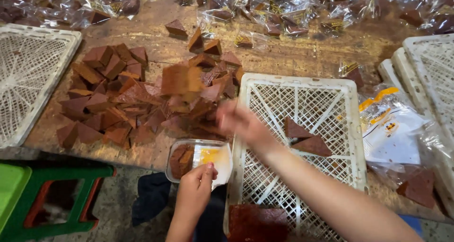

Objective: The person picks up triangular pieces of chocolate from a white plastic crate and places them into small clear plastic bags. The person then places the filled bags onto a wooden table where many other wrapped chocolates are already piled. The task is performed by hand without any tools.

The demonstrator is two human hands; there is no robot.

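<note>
My left hand [195,187] pinches the near edge of a clear plastic bag [201,159], thumb and fingers closed on it, holding its mouth at the front edge of the wooden surface [302,57]. Inside the bag sits a brown cake piece [181,160] at the left end, and a yellow patch shows through the plastic beside it.

My right hand [236,121] is blurred with motion over the left rim of the white lattice tray [302,81], just beside the heap. I cannot tell how far its grip is open or whether it has anything in it.

The heap of brown triangular cake pieces [123,105] spreads across the surface to the left of the tray, directly behind the bag. Two more triangular pieces [305,138] lie in the tray, and a dark red slab [257,223] rests at its near end.

Another white tray [28,76] lies far left, and stacked trays [425,67] far right. Wrapped pieces in clear packets [283,10] crowd the back of the surface. A loose sheaf of plastic bags [397,133] lies right of the middle tray, with one wrapped piece [418,187] near it. Below the surface stands a green stool [52,199], and a dark cloth [151,197] lies near my left wrist.
</note>
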